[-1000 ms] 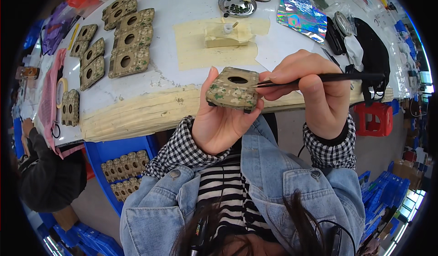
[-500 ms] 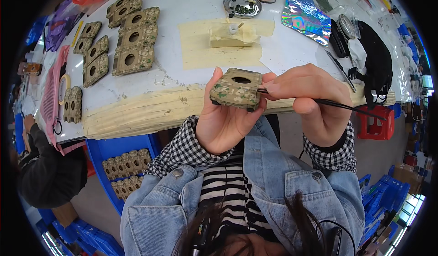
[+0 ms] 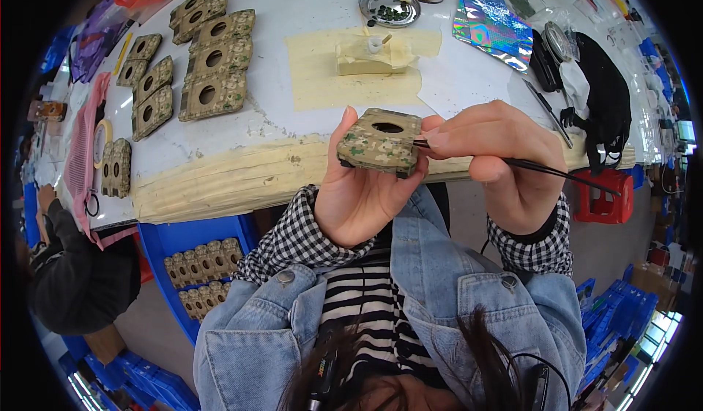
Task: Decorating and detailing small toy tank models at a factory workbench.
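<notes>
A small camouflage-patterned housing (image 3: 366,152) with a dark oval hole in its top sits in my left hand (image 3: 354,204), thumb and fingers around its edges. Between thumb and forefinger, my right hand (image 3: 505,147) grips a pair of thin black tweezers (image 3: 542,167). The tweezer tips touch or nearly touch the housing's right side; whether they pinch anything is too small to tell. Both hands are just over the near edge of the table (image 3: 242,173), which is padded with layers of tan tape.
Several similar housings (image 3: 214,58) stand at the table's left; more fill a blue crate (image 3: 157,253) below. Behind my hands are a taped block (image 3: 370,59) and a round metal dish (image 3: 399,17) of small dark pieces. A pen-like tool (image 3: 548,113) lies right. A person's dark sleeve (image 3: 80,272) shows left.
Almost nothing differs. The housing is tilted very slightly, and the tweezer tips have shifted a tiny bit at its right side.
</notes>
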Available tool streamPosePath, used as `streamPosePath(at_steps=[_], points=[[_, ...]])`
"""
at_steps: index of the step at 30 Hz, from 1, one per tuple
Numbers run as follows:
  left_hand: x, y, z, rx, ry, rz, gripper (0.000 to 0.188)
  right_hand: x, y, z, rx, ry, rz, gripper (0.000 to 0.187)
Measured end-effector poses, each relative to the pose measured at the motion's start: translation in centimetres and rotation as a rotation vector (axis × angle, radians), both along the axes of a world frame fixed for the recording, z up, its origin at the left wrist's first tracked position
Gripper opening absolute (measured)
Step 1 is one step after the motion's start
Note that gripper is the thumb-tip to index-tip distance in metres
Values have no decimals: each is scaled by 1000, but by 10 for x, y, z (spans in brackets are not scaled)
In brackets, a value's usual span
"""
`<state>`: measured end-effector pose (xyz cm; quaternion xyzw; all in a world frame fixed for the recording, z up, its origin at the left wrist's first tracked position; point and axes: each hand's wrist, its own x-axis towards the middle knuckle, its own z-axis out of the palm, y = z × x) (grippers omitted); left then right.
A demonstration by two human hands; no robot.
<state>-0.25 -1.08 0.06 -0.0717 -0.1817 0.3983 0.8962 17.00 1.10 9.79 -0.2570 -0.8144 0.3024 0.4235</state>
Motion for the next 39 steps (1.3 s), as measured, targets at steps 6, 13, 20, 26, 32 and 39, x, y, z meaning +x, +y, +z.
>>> streamPosePath(at_steps=[6,13,20,26,32,39], points=[[0,-2,5,-73,-25,-1,64,-1,1,0,21,-14,11,21],[-1,0,6,-63,-17,-16,65,-1,1,-1,13,-2,4,22],[-2,-1,6,-78,-20,-27,65,0,1,0,58,-52,18,23],[-2,-1,6,-82,53,-2,66,0,0,1,99,-89,13,26],[-2,-1,6,-86,71,4,66,0,-2,2,109,-101,3,27],[-2,-1,7,-80,124,11,66,0,-1,2,115,-106,4,28]])
